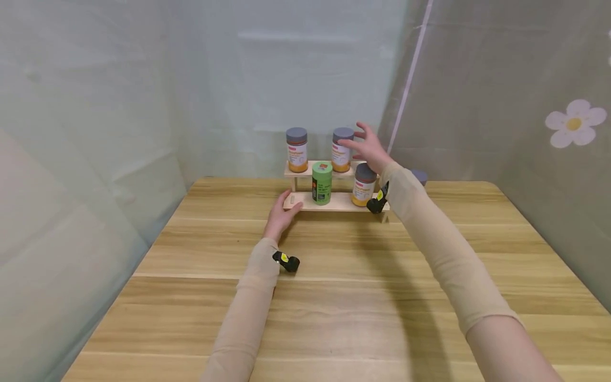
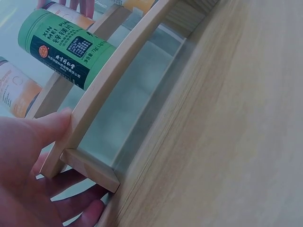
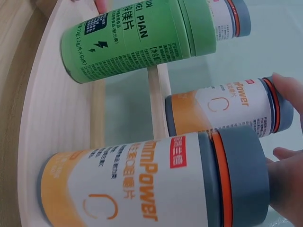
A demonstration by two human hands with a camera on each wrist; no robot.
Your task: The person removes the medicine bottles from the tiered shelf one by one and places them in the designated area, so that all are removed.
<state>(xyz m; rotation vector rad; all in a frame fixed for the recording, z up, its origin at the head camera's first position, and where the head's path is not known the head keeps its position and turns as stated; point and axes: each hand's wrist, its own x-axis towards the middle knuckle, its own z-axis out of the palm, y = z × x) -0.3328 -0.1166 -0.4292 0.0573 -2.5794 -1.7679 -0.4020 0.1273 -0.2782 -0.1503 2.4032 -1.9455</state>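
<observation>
My left hand (image 1: 280,216) grips the left end of a two-tier wooden shelf (image 1: 341,199), its thumb (image 2: 54,125) on the lower tier's edge and its fingers underneath. At the upper tier, my right hand (image 1: 372,150) is spread beside a white-and-orange bottle (image 1: 341,155) with a grey lid. The right thumb (image 3: 289,90) appears to touch that lid, while the other fingers stand apart from the bottle. A similar bottle (image 1: 297,154) is upright at upper left. On the lower tier stand a green bottle (image 1: 322,185) and another white-and-orange bottle (image 1: 364,191).
Behind my right forearm, a further grey lid (image 1: 420,176) shows partly; what lies under it is hidden. The shelf stands near the back of a wood-grain table (image 1: 324,307). Pale curtains (image 1: 210,79) hang behind and along both sides.
</observation>
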